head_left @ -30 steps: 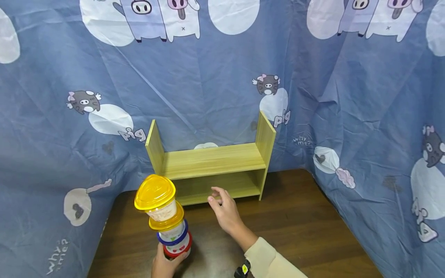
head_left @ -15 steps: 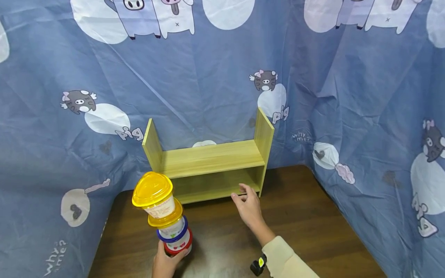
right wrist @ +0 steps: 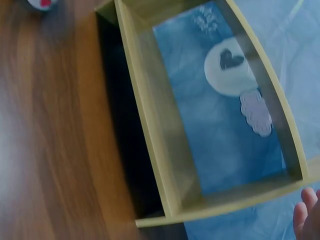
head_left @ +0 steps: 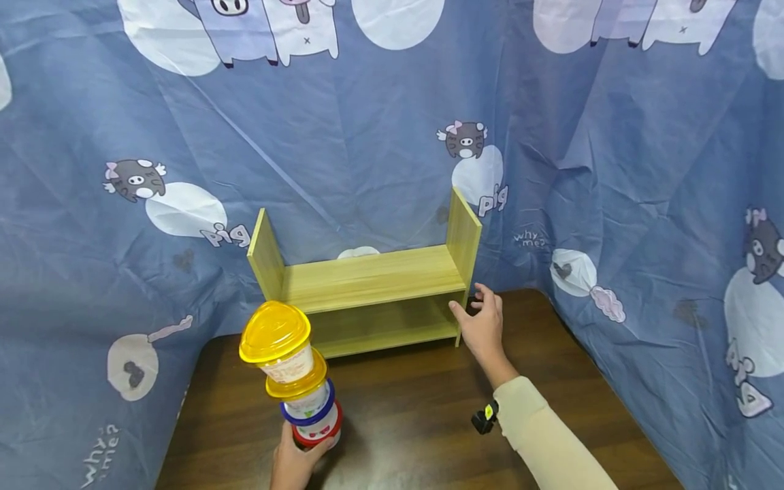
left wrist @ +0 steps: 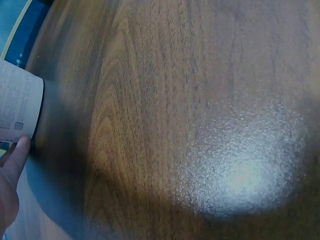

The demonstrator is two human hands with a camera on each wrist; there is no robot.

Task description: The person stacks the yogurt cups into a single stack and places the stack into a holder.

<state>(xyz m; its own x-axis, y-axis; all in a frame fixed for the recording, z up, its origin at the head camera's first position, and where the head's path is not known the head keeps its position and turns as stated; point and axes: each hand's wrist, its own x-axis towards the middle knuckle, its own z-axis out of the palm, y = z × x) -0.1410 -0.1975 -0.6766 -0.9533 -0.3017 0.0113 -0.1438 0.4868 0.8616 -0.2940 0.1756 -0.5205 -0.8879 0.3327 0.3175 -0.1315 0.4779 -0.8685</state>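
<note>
In the head view, several lidded plastic tubs stand in one leaning stack at the left of the table. On top is a yellow-lidded tub [head_left: 275, 337], above another yellow-lidded tub [head_left: 300, 388]. Below come a blue-lidded tub [head_left: 309, 408] and, lowest, a red-lidded tub [head_left: 321, 429]. My left hand [head_left: 294, 459] grips this lowest one from the near side. A printed tub wall [left wrist: 20, 102] shows against its fingers in the left wrist view. My right hand [head_left: 486, 330] hangs beside the shelf's right end, fingers loosely bent, holding nothing. Its fingertips [right wrist: 307, 212] appear beside the shelf rack [right wrist: 150, 125].
The two-tier wooden shelf rack [head_left: 373, 275] stands at the back of the dark wood table [head_left: 416, 422]. Behind and around hangs a blue curtain [head_left: 367, 150] with pig prints. A small black device [head_left: 485, 417] sits at my right wrist.
My right hand has moved right and away from me, from in front of the shelf to its right end. The left hand still grips the stack, which has barely shifted.
</note>
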